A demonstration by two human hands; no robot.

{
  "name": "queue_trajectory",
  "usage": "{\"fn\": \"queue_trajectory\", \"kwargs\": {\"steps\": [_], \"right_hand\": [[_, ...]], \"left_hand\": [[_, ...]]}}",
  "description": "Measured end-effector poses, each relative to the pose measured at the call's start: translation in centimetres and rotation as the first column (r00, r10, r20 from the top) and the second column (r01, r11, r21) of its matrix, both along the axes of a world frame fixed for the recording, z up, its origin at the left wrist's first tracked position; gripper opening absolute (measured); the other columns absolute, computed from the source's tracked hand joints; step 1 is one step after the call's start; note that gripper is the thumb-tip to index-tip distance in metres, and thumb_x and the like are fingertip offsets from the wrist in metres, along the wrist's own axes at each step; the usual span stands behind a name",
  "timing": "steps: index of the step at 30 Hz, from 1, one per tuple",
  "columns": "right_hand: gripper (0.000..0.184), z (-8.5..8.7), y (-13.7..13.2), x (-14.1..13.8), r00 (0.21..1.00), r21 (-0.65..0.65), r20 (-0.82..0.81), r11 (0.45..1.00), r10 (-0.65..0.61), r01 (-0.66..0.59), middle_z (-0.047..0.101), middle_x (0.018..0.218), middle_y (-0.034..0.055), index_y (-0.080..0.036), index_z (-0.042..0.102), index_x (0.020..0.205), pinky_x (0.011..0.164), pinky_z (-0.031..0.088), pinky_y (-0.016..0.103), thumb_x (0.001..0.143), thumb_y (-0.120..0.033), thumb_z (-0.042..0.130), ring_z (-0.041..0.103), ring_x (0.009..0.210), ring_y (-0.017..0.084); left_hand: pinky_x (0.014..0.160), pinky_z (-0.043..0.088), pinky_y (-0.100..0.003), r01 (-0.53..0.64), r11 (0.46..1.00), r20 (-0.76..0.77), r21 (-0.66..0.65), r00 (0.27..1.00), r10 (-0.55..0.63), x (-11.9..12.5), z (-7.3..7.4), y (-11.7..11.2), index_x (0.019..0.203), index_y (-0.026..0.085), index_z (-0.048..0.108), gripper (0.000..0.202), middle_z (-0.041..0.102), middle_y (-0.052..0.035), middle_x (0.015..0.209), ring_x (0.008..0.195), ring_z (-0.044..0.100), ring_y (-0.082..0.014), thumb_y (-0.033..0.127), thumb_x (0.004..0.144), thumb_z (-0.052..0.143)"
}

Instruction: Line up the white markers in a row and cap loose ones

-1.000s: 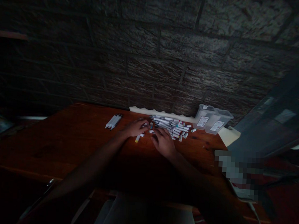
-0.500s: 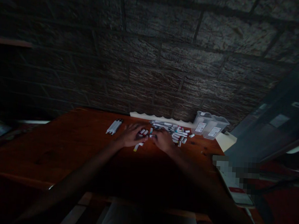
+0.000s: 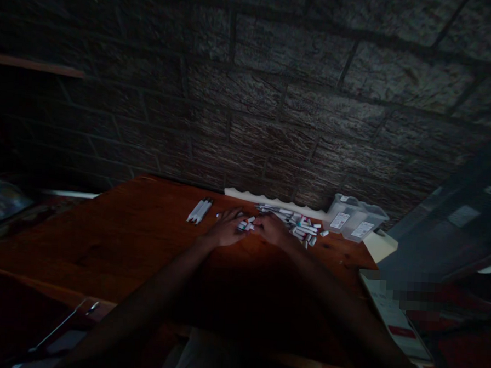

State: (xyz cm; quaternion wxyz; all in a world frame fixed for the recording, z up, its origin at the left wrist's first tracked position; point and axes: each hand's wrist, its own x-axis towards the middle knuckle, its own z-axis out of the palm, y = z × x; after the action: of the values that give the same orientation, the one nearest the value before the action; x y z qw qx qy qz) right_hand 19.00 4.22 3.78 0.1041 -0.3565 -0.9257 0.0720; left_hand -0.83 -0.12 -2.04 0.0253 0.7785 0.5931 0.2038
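My left hand [image 3: 229, 228] is curled around a small bunch of white markers [image 3: 245, 224] with coloured ends, near the back of the table. My right hand [image 3: 273, 229] is close beside it, fingers bent and pressed against the same bunch at its right side; part of what they grip is hidden. A loose pile of white markers [image 3: 304, 229] with coloured ends lies just right of my right hand. Several white markers with dark tips [image 3: 199, 210] lie side by side to the left of my left hand. The dim light blurs fine detail.
Behind the pile, a white strip with a wavy edge [image 3: 277, 201] runs along the brick wall. Two clear plastic containers [image 3: 350, 218] with labels stand at the table's back right. A pale yellow paper-like piece [image 3: 381, 246] sticks out at the right edge of the wooden table [image 3: 115, 237].
Both hands have drawn closer together around the small bunch. The yellow-ended marker that lay below my left hand no longer shows there. The view has shifted slightly left.
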Motion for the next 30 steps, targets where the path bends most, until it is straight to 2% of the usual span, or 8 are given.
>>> {"fn": "queue_trajectory", "kwargs": {"steps": [3,5,9,14,20,24,30], "right_hand": [[0.024,-0.1,0.0,1.1,0.996,0.031,-0.062,0.998,-0.057,0.059,0.074,0.097,0.0047,-0.022,0.073,0.100,0.087,0.043,0.026,0.092,-0.022,0.050,0.064,0.094,0.017],[0.022,-0.4,-0.1,2.0,0.990,0.006,-0.084,0.994,-0.109,0.110,0.074,0.097,0.0042,-0.024,0.072,0.104,0.086,0.044,0.026,0.091,-0.025,0.054,0.065,0.094,0.017],[0.020,-1.4,-0.2,2.7,0.989,-0.011,-0.106,0.995,-0.104,0.103,0.073,0.101,0.0039,-0.024,0.072,0.101,0.087,0.045,0.028,0.089,-0.027,0.056,0.064,0.098,0.018],[0.025,-1.6,0.4,1.6,0.977,0.046,-0.140,0.985,-0.159,0.166,0.072,0.108,0.0064,-0.022,0.070,0.108,0.096,0.044,0.032,0.086,-0.025,0.061,0.061,0.107,0.021],[0.026,-0.5,1.2,-0.3,0.995,0.064,0.005,0.993,-0.101,0.100,0.073,0.104,0.0066,-0.024,0.071,0.108,0.098,0.042,0.033,0.085,-0.022,0.060,0.063,0.107,0.022],[0.033,-0.3,1.6,-1.0,0.994,0.060,0.025,0.993,-0.106,0.105,0.069,0.115,0.0080,-0.021,0.067,0.116,0.099,0.041,0.031,0.084,-0.021,0.060,0.061,0.110,0.021],[0.025,-0.6,1.9,-1.5,0.993,0.029,0.063,0.995,-0.102,0.101,0.072,0.104,0.0079,-0.021,0.071,0.106,0.094,0.043,0.030,0.085,-0.023,0.058,0.063,0.102,0.023]], "left_hand": [[0.104,0.030,-0.056,-0.004,1.000,0.005,-0.011,1.000,0.004,0.3,-0.1,0.0,0.121,0.031,0.060,0.038,0.036,-0.0072,0.150,0.134,0.035,-0.0347,0.045,0.086,0.053],[0.104,0.030,-0.056,-0.009,1.000,0.014,-0.014,1.000,0.009,0.6,-0.1,0.0,0.118,0.031,0.061,0.035,0.037,-0.0067,0.150,0.133,0.035,-0.0347,0.041,0.087,0.053],[0.103,0.033,-0.054,-0.023,1.000,0.060,0.008,0.998,0.022,0.9,0.1,0.2,0.111,0.029,0.063,0.030,0.044,-0.0063,0.142,0.128,0.041,-0.0319,0.042,0.087,0.053],[0.098,0.039,-0.045,-0.020,0.999,0.118,0.041,0.993,0.015,0.1,0.3,0.5,0.103,0.024,0.064,0.026,0.051,-0.0069,0.127,0.118,0.048,-0.0276,0.041,0.084,0.057],[0.094,0.041,-0.040,-0.060,0.998,0.147,0.010,0.987,0.058,-1.0,0.8,0.4,0.094,0.020,0.064,0.022,0.056,-0.0065,0.113,0.110,0.051,-0.0260,0.036,0.078,0.064],[0.095,0.040,-0.038,-0.073,0.997,0.129,0.002,0.989,0.072,-1.6,0.7,0.5,0.093,0.020,0.065,0.021,0.057,-0.0057,0.110,0.107,0.053,-0.0240,0.034,0.077,0.064],[0.097,0.039,-0.036,-0.021,0.999,0.083,0.047,0.996,0.017,-1.6,0.6,0.5,0.091,0.021,0.064,0.018,0.059,-0.0052,0.109,0.108,0.053,-0.0227,0.033,0.078,0.063]]}}
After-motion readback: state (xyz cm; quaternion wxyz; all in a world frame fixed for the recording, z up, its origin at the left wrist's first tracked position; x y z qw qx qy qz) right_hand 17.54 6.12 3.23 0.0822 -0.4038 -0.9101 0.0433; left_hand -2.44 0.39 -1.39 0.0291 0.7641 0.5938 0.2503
